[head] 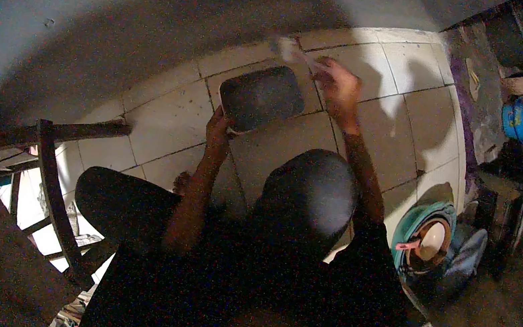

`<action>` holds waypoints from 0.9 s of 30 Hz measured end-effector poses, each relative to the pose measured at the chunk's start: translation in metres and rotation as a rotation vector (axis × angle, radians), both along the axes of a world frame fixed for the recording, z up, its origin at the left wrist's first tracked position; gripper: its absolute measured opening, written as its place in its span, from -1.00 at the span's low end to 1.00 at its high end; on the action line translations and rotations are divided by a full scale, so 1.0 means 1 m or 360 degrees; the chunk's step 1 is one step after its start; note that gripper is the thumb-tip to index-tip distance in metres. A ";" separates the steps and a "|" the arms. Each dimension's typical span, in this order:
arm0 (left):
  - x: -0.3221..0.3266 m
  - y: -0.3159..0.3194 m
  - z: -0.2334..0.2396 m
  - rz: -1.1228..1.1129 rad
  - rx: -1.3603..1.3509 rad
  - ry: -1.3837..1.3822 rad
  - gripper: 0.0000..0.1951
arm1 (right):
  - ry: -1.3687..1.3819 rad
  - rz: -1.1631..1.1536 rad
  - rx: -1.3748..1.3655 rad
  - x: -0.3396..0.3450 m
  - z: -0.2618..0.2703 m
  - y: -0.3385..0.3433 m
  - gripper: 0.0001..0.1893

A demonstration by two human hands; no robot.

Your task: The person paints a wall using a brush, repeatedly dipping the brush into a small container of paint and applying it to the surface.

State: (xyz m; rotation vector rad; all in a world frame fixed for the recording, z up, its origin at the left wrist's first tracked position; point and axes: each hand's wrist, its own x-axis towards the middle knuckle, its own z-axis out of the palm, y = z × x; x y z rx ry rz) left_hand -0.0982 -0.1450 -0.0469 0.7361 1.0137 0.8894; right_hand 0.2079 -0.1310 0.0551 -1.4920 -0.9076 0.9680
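A dark, rounded rectangular container [262,98] with a pale edge is over the tiled floor in front of me. My left hand [218,127] grips its near left corner. To the right of the container, my right hand [340,85] is blurred and closed around the handle of a pale tool. The tool's whitish, wide end [287,48] lies beyond the container's far edge, close to the foot of the wall. Blur hides whether it is a brush or a scraper. My knees, in dark cloth, are bent below both arms.
Pale floor tiles [374,124] meet a shadowed wall [225,0]. A dark wooden frame [54,173] stands at left. Nested basins [425,239] with a pink handle [407,244] sit at right. Farther off is a blue tub [518,120] by a rough ledge [479,94].
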 end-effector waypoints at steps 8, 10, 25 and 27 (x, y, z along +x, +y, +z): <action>-0.055 -0.023 -0.007 -0.0104 -0.0038 0.0280 -0.42 | -0.0793 0.0147 0.0501 -0.114 -0.094 0.105 -0.70; -0.063 -0.023 0.013 -0.0116 0.0093 0.0346 -0.43 | -0.0516 -0.0141 0.0734 -0.106 -0.115 0.113 -0.71; -0.058 -0.024 -0.026 0.0093 -0.0130 0.0069 -0.42 | -0.0462 -0.0822 0.0810 -0.092 -0.116 0.099 -0.71; -0.049 -0.023 -0.040 0.0017 -0.0002 0.0086 -0.39 | -0.0904 -0.0729 0.0577 -0.111 -0.124 0.094 -0.62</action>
